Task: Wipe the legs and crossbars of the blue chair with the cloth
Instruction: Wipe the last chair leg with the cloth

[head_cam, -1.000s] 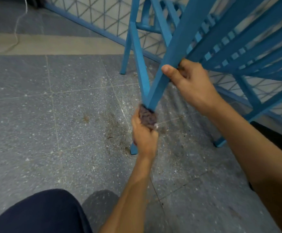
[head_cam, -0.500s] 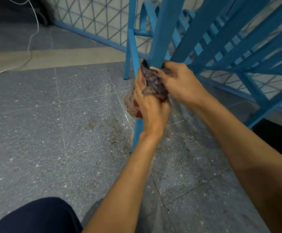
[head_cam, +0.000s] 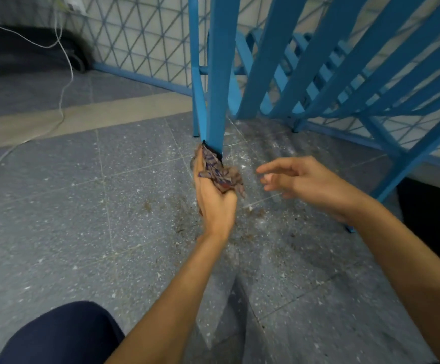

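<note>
the cloth [head_cam: 217, 170] is bunched around the low end of the near chair leg [head_cam: 217, 88], with the left hand [head_cam: 216, 203] curled tight around it. the right hand [head_cam: 305, 179] hovers just right of the leg, fingers loose, holding nothing. the cloth looks soft, thin and light, so it should wrap easily. the leg looks stiff and smooth, best steadied higher up.

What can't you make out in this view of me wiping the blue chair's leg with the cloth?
Head view only.
Foot of the chair leg: hidden behind the cloth and the left hand gripping it.
Rest of the blue chair: cut off by the top and right edges.
Right hand: fingertips motion-blurred.
Dark object at far left: blurred, cut off by the left edge.
</note>
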Demonstrator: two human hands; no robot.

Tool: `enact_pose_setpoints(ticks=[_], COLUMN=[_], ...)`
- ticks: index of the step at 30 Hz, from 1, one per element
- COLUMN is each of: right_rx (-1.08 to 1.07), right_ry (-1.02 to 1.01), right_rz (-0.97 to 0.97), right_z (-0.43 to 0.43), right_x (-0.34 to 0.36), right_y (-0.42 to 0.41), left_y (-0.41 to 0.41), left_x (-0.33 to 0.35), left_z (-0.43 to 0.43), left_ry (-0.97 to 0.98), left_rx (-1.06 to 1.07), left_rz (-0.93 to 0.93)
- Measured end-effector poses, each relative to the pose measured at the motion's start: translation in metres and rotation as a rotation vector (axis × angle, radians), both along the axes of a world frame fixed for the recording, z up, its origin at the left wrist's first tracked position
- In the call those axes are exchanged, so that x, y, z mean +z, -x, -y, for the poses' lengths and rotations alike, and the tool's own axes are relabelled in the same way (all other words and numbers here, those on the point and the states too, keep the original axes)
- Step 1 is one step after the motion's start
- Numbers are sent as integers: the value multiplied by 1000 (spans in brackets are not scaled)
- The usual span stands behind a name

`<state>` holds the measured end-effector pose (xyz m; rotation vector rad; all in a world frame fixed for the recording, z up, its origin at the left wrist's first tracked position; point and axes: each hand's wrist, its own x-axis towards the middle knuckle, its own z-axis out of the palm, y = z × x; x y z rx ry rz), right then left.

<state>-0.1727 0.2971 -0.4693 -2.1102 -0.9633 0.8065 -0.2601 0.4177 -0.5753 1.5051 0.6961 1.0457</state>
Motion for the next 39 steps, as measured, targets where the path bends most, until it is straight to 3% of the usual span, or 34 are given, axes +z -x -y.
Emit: enact_pose_setpoints(ticks=[7,14,17,20,25,27,30,32,36,39], right_rx=[59,-67,-179,-305,-532,-583,-693,-767,-774,-581], right_ry=[-17,-93,-136,-183,-339,-463,-690,-813,-967,-972], right_rz=[-3,-156,-256,-366,-1018,-1251,-1400,-1314,-762,-426], right_z=[-18,-14,-26,-44,-34,-19,-6,-9,-42,-93], right_x=[-11,-20,-51,-93,-126,-132,-133,-130,-103,-81], right_y=[-5,-9,10,37,58,58,54,47,37,56], left_y=[-17,-10,-4,12,24,25,33,37,33,23], left_x=[69,-33,-45,-51,-33,-9,48,93,129,113], left_z=[-28,-25,1,27,50,51,25,-4,-69,-70], left_ry=[-165,-76,-159,-173,-85,-184,-331,-383,-523,-545], left_rx=[-20,-17,31,-54,-288,-565,-991,-884,-171,-47], left_rz=[144,-129,-166,-230,-546,-675,-845,-828,-757,-619])
